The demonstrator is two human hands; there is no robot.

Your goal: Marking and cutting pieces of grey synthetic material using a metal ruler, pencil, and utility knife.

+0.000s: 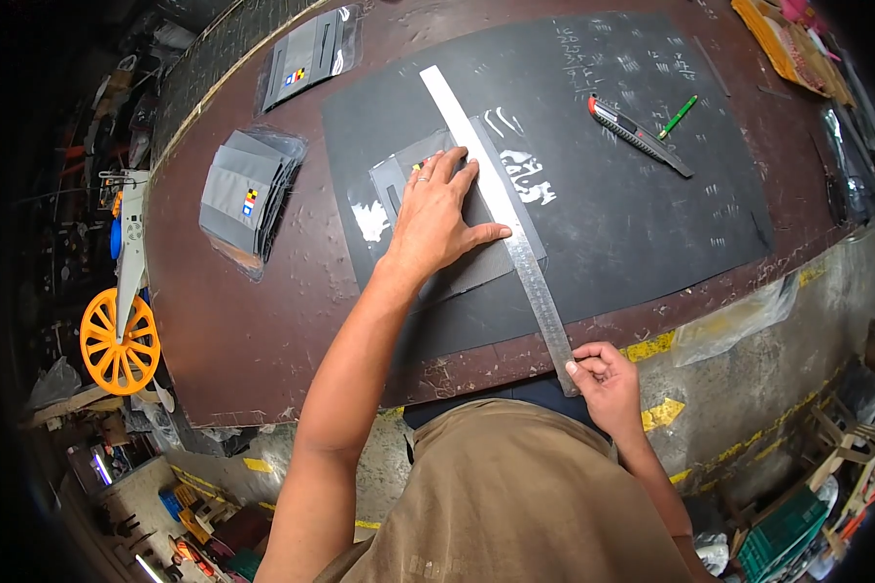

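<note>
Left hand (442,216) pressed flat on grey fabric piece (457,219), pinning it to black mat (632,223) at table (262,321) centre. Right hand (608,384) pinches steel ruler (501,209) at its 5 o'clock end, aligning it along the piece's edge. Utility knife (637,134) lies at 2 o'clock, untouched.

Bare forearms, no sleeves reaching the wrists — left hand (437,219) with a pale ring on one finger, right hand (608,384) without visible rings. Clad in an olive-brown shirt (515,496), loose and creased over the belly. Faint darker print low on the cloth — too blurred to make out.
</note>
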